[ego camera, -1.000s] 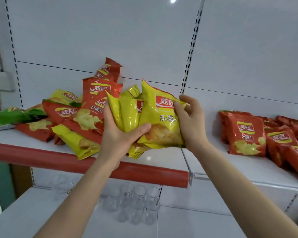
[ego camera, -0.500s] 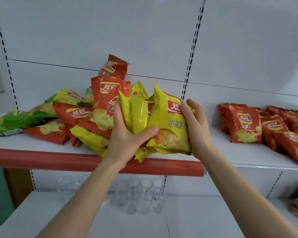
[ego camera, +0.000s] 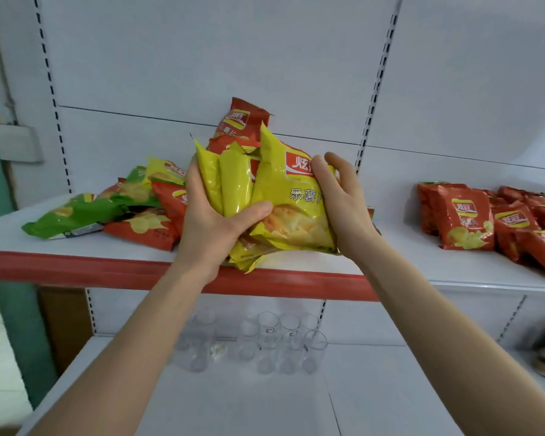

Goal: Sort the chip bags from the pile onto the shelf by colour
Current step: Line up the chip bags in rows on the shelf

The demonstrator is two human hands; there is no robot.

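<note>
Gripping a bundle of glossy yellow plastic chip bags, the left hand wraps its thumb across the front; the right hand pinches the front bag's right edge. Bundle held over the white metal shelf front edge, before the mixed red-yellow-green pile; red bags stand well apart at right.

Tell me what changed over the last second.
Very little. The right hand has loosened its fingers at the front bag's right edge, and the index finger is now lifted. The left hand still grips the yellow chip bags in front of the pile. The red bags on the right have not moved.
</note>
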